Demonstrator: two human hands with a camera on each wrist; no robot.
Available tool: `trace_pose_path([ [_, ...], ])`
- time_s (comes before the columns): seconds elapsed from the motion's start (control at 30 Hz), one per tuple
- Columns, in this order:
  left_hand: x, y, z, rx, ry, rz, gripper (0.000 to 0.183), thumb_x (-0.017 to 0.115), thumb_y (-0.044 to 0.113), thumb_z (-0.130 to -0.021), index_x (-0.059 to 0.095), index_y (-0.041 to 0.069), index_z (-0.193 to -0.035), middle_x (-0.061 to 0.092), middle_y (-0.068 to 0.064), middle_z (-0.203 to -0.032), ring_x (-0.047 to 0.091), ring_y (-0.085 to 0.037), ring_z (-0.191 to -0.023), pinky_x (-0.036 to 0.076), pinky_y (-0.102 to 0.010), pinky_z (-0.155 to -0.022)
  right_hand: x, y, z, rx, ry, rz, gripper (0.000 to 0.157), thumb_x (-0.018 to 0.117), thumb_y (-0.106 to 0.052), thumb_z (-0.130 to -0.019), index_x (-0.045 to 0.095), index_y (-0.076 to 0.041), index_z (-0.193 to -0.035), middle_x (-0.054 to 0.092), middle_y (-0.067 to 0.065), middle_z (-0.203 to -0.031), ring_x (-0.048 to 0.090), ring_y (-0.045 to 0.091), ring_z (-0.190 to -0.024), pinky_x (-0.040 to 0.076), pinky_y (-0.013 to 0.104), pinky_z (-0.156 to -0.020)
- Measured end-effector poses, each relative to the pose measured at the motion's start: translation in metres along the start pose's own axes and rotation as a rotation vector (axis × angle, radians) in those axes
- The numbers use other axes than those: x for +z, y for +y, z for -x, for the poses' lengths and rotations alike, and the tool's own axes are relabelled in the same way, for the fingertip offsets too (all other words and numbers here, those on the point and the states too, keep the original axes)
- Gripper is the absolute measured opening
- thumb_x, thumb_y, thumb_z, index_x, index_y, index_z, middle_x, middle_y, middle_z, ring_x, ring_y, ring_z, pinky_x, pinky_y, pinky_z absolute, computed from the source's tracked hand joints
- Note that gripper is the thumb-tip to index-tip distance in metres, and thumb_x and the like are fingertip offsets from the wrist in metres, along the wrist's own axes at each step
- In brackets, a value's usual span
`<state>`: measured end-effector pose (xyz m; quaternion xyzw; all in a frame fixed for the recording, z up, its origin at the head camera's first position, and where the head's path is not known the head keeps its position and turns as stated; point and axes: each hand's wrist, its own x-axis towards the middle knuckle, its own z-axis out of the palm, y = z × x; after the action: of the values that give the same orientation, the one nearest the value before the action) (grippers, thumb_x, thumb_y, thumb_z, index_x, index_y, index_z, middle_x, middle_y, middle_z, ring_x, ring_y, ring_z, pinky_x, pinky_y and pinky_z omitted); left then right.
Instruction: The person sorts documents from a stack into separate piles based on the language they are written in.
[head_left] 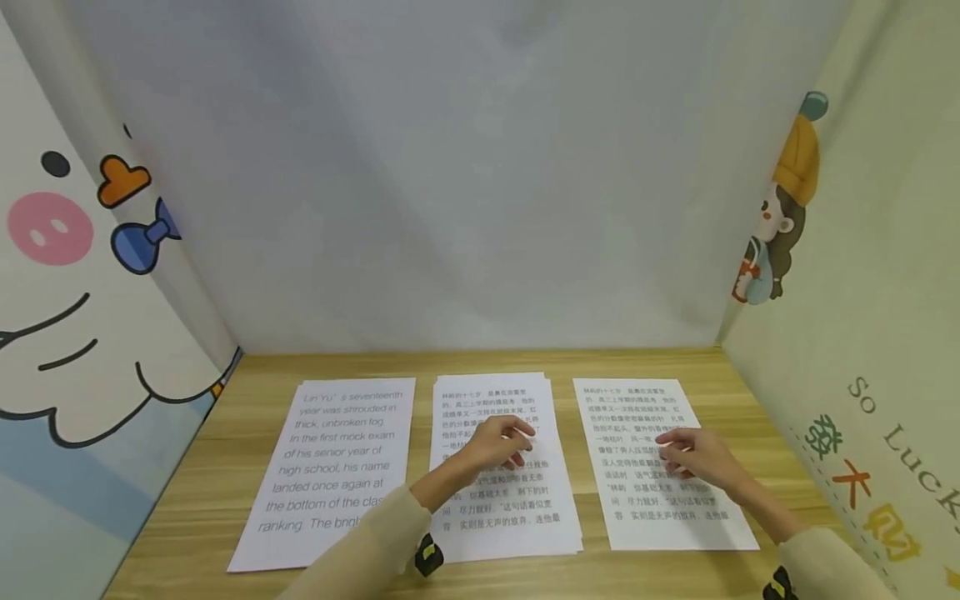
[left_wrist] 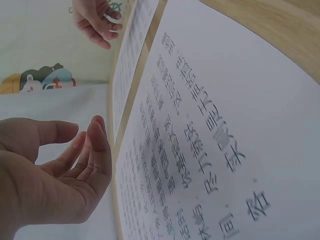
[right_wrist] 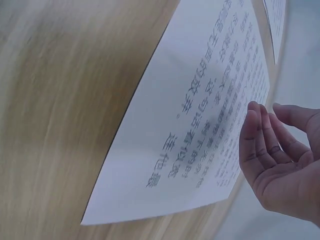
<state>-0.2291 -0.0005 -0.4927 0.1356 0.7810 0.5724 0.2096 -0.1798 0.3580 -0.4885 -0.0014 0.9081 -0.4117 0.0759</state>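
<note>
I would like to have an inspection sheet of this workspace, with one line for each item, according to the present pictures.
Surface: wood-grain table, under all papers.
Job's things: left stack, English print; middle stack, Chinese print, edges not aligned; right sheet, Chinese print, cannot tell if more lie beneath.
Clutter: nothing seen.
Grippers: left hand above the middle stack, right hand above the right sheet; both loosely curled, holding nothing.
Cables: nothing seen.
Surroundings: plain pale back wall; left panel with cartoon print; right panel with cartoon and lettering.
</note>
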Motion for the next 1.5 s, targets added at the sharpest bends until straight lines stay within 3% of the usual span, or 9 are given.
trace_pose_path([
  [0.37, -0.038, -0.02, 0.023, -0.043, 0.064, -0.035, 0.028, 0.057, 0.01, -0.099, 0.066, -0.001, -0.123, 0.072, -0.015, -0.105, 0.069, -0.019, -0.076, 0.062, -0.034, -0.07, 0.03, -0.027, -0.009, -0.039, -0.105, -0.09, 0.034, 0.063, -0.013, -0.1, 0.064, 0.011, -0.124, 0.075, 0.019, -0.1, 0.071, 0.019, -0.08, 0.062, 0.028, -0.066],
  [0.73, -0.063, -0.034, 0.039, -0.081, 0.133, -0.015, 0.029, 0.059, 0.01, -0.099, 0.063, -0.001, -0.125, 0.068, -0.017, -0.108, 0.067, -0.018, -0.076, 0.061, -0.032, -0.069, 0.057, -0.048, -0.014, -0.046, -0.21, -0.173, 0.037, 0.058, -0.013, -0.102, 0.06, 0.014, -0.128, 0.073, 0.023, -0.105, 0.073, 0.021, -0.083, 0.064, 0.032, -0.067],
  [1.13, -0.074, -0.051, 0.06, -0.186, 0.245, -0.121, 0.041, 0.062, 0.01, -0.095, 0.06, 0.001, -0.134, 0.071, -0.01, -0.106, 0.066, -0.015, -0.071, 0.055, -0.025, -0.062, 0.089, -0.06, -0.022, 0.015, -0.291, -0.223, 0.044, 0.06, -0.017, -0.101, 0.055, 0.013, -0.134, 0.072, 0.012, -0.102, 0.071, 0.017, -0.08, 0.064, 0.031, -0.069],
  [1.5, -0.074, -0.057, 0.08, -0.198, 0.24, -0.15, 0.048, 0.062, 0.007, -0.096, 0.054, -0.004, -0.141, 0.065, -0.012, -0.111, 0.065, -0.015, -0.072, 0.059, -0.027, -0.061, 0.098, -0.061, -0.017, 0.041, -0.362, -0.259, 0.051, 0.059, -0.02, -0.103, 0.05, 0.015, -0.139, 0.072, 0.012, -0.104, 0.071, 0.016, -0.083, 0.064, 0.03, -0.073],
])
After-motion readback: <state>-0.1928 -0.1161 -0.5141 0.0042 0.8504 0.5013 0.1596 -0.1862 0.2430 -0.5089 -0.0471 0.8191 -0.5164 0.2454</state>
